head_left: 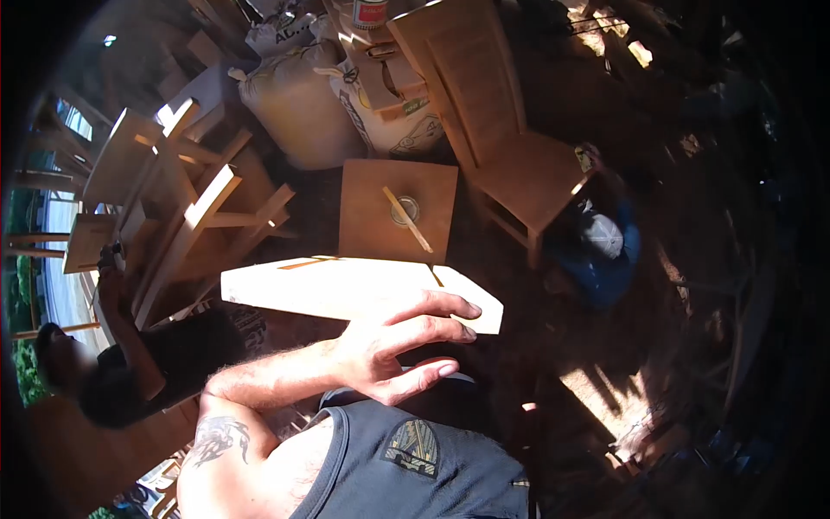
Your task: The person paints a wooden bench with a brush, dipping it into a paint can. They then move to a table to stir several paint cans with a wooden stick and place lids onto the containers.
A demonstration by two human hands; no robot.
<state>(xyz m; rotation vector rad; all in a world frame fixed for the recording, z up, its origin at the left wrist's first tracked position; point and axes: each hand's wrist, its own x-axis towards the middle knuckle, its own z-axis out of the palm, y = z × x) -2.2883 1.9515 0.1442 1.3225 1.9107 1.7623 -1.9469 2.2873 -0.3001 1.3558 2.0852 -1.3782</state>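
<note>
My left hand (402,337) reaches across in front of my chest, fingers spread and stretched out. The fingers lie over the right end of a pale wooden piece (294,290), glaring white in the sun, and the thumb is apart from them on the near side. Two dark slots or shadows show along its far edge. Beyond it is a square brown board (359,208) bearing a round tin (404,212) with a flat wooden stick (419,235) across it. A small lit spot to the right may be a fingertip of my right hand; deep shadow hides the rest.
A wooden chair (493,104) stands at the back right, with a person in a white cap (605,235) touching its seat. Stacked chair frames (199,203) and another person (156,368) are at left. Full sacks (303,104) and a red-labelled can (370,13) stand behind.
</note>
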